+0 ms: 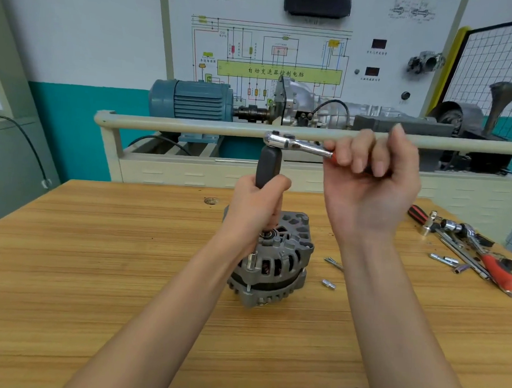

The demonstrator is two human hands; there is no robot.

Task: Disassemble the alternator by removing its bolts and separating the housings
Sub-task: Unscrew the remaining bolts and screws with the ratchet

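Your left hand [255, 205] is gripping the dark grey upright handle [267, 167], fingers curled round its lower part, directly above the alternator [277, 264]. The alternator is standing on the wooden table [95, 259] near its middle, shaft end facing up, its two housings lying together. Your right hand [369, 182] is wrapping its fingers round the red grip of the ratchet [296, 144], whose chrome head is sitting on top of the upright handle, the lever pointing toward three o'clock. Two loose bolts [331, 273] are lying on the table at three o'clock from the alternator, just beside it. Further out at three o'clock, near the table edge, spare tools [470, 252] are lying in a loose pile.
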